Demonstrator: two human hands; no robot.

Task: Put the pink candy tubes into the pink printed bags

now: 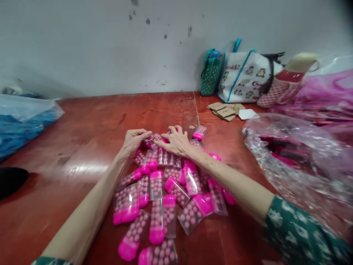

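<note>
Many small clear plastic containers with bright pink caps (156, 221), filled with pink beads, lie in a loose pile on the red-brown tabletop. My left hand (135, 141) is at the pile's far left edge, thumb and fingers pinched on a small shiny clear container (149, 140), partly hidden by the fingertips. Beside it, my right hand (178, 141) rests over the far side of the pile. Its fingers are spread across the containers and its thumb points toward the left hand. A single container (199, 132) lies just right of the right hand.
Blue plastic-wrapped goods (24, 125) lie at left, above a black object (12, 181). Flat brown cardboard pieces (224, 111), a green dotted bottle pouch (210, 75), a printed white bag (242, 77) and a pink-covered bottle (286, 81) stand near the wall. A clear plastic bag (275, 180) spreads at right.
</note>
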